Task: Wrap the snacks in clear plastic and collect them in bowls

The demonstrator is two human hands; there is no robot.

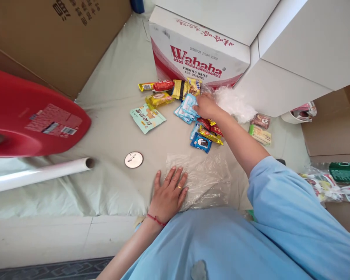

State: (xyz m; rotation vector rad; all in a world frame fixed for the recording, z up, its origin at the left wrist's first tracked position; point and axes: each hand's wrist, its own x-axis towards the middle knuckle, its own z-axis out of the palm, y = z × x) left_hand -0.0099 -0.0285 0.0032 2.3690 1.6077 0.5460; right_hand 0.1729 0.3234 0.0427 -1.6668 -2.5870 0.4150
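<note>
My left hand (168,193) lies flat with spread fingers at the left edge of a clear plastic bag (208,181) on the cloth. Farther out, my right hand (205,105) closes its fingertips on the edge of several light blue sachets (188,105); part of its grip is hidden. Yellow snack packets (180,89) lie just beyond it. Below it are red and gold wrapped snacks (210,134) and a dark blue packet (201,142). A mint green pouch (147,118) rests to the left.
A Wahaha water carton (198,54) stands behind the snacks, beside crumpled clear plastic (235,102). A round white disc (133,160), a white tube (41,175) and a big red jug (46,112) are on the left. Brown and cream packets (260,135) lie right.
</note>
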